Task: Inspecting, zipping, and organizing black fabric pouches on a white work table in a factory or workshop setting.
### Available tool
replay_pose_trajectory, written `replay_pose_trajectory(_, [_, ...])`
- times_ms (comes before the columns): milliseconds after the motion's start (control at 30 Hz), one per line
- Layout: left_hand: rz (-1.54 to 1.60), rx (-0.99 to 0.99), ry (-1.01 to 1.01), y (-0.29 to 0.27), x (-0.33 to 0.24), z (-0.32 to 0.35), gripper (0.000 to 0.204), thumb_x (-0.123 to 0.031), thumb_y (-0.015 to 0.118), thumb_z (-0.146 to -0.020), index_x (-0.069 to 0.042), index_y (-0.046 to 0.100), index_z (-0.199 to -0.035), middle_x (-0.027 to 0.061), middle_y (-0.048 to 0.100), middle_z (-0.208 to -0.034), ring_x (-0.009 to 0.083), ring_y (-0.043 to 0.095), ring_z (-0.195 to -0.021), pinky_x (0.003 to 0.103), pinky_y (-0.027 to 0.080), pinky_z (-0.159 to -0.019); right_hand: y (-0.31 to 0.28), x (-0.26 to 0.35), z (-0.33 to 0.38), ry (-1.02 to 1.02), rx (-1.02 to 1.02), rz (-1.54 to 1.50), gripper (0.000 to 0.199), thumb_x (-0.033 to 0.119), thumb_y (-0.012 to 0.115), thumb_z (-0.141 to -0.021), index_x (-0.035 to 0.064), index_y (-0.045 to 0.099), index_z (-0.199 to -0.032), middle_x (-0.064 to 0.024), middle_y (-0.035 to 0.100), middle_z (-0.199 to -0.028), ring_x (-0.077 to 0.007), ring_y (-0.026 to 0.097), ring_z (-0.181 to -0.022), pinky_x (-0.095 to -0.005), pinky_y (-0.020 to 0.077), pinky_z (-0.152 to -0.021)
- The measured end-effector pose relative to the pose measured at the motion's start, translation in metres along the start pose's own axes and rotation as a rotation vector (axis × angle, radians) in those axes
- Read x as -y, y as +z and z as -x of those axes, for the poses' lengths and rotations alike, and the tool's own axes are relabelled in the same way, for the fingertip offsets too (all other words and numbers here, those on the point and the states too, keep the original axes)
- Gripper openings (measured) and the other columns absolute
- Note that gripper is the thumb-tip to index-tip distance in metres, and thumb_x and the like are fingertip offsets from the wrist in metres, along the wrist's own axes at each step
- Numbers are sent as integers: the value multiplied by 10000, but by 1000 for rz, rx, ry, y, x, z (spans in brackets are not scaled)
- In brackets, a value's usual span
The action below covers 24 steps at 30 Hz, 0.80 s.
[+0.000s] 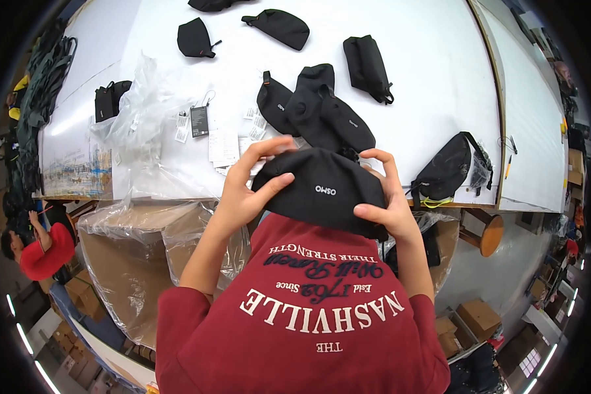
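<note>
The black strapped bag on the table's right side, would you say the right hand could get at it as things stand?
Probably yes, once freed: the right hand holds the black pouch, but nothing seems to lie between that hand and the strapped bag.

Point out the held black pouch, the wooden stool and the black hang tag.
Held black pouch (320,176), head view: printed side.
Wooden stool (491,236), head view: round seat.
Black hang tag (199,121), head view: card face.

White table (433,39), black pouches (368,69), clear plastic (141,108)
</note>
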<state>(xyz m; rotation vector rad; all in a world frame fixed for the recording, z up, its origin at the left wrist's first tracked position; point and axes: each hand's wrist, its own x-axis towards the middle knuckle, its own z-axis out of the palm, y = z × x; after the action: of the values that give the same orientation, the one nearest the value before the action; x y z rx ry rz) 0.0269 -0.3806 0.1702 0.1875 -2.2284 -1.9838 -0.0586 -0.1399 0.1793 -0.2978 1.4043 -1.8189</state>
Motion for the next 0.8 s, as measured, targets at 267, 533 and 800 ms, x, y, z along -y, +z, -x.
replay_pose_trajectory(267, [90,-103,111,-1,25,26,107,-7,645,-823,-4,636,-930,113,576,-1098,210,593,-1009,306,453,-851,7,8,22,-214,-333,527,100,33,732,-752,11,664,-822,-59,596,-1024,-91,583,-805,-214,465,-679])
replay_pose_trajectory(533, [281,329,-29,-24,11,46,291,-19,736,-673,-74,682,-953,226,459,-1343,349,516,-1185,435,402,-976,4,32,50,-157,26,718,221,94,806,-659,52,712,-854,-123,478,-1177,-248,561,-1077,-370,497,-887])
replay_pose_trajectory(800, [303,226,-462,-28,-68,37,256,-168,726,-800,-32,547,-923,130,619,-1053,180,594,-963,324,448,-872,33,67,51,247,-99,482,139,120,707,-806,9,635,-846,-85,623,-991,-185,621,-874,-273,484,-752])
